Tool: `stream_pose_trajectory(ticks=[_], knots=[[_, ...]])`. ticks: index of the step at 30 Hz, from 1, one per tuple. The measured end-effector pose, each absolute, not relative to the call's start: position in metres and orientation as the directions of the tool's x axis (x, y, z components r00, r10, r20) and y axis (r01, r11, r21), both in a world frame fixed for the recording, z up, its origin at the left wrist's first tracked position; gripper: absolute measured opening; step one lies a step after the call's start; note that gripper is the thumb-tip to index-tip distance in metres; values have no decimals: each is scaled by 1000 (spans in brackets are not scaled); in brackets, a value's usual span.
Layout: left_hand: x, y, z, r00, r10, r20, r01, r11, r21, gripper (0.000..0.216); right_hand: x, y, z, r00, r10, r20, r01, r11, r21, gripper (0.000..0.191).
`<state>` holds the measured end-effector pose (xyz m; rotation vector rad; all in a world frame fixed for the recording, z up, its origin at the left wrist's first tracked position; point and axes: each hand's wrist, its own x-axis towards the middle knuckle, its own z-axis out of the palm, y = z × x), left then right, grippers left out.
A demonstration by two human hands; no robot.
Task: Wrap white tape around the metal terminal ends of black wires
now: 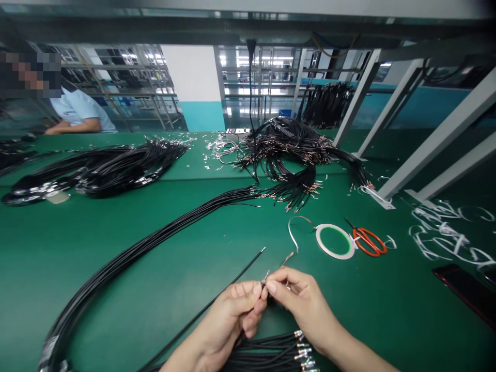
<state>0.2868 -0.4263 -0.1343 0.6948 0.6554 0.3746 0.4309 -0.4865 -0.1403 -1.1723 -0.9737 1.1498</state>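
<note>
My left hand (236, 315) is closed, pinching a black cable near its bare silvery end (266, 276). Right beside that end, the thumb and forefinger of my right hand (300, 305) are pressed together on a thin strip of tape (289, 257). The strip runs back in a loose loop to a flat tape roll (318, 243) with a green centre. Another black cable (232, 281) lies diagonally behind my left hand, its stripped tip pointing away. Below my hands rests a bundle of black cables (271, 345) with shiny metal ends. My fingers partly hide the contact between tape and cable.
Orange-handled scissors (370, 242) lie beside the roll. White backing scraps (445, 232) and a dark phone (465, 289) are at right. Cable heaps (287, 137) sit at the back, a long bundle (155, 235) at left. Metal posts (434, 139) rise at right; a person (83, 111) sits across.
</note>
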Motion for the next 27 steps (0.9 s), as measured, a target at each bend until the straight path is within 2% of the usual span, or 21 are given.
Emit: stream_pose_trajectory(ticks=[6, 9, 11, 15, 20, 27], knots=[[286, -429, -136, 784, 486, -385, -102, 714, 693, 20, 432, -486, -144, 111, 986, -124, -262, -91, -961, 17], [287, -429, -136, 780, 505, -370, -87, 673, 735, 23, 432, -485, -150, 89, 981, -172, -312, -136, -940, 18], [287, -428, -136, 749, 562, -350, -72, 595, 800, 24, 433, -483, -153, 103, 977, -187, -318, -146, -937, 20], [287, -423, -137, 690, 648, -321, 52, 398, 916, 26, 440, -480, -154, 274, 941, -197, -288, -115, -951, 25], [289, -423, -144, 628, 729, -274, 148, 234, 961, 26, 445, -480, -154, 372, 910, -184, -247, -94, -965, 25], [290, -428, -151, 565, 818, -104, 214, -24, 977, 19, 441, -483, -153, 354, 921, -163, -243, -78, -967, 24]])
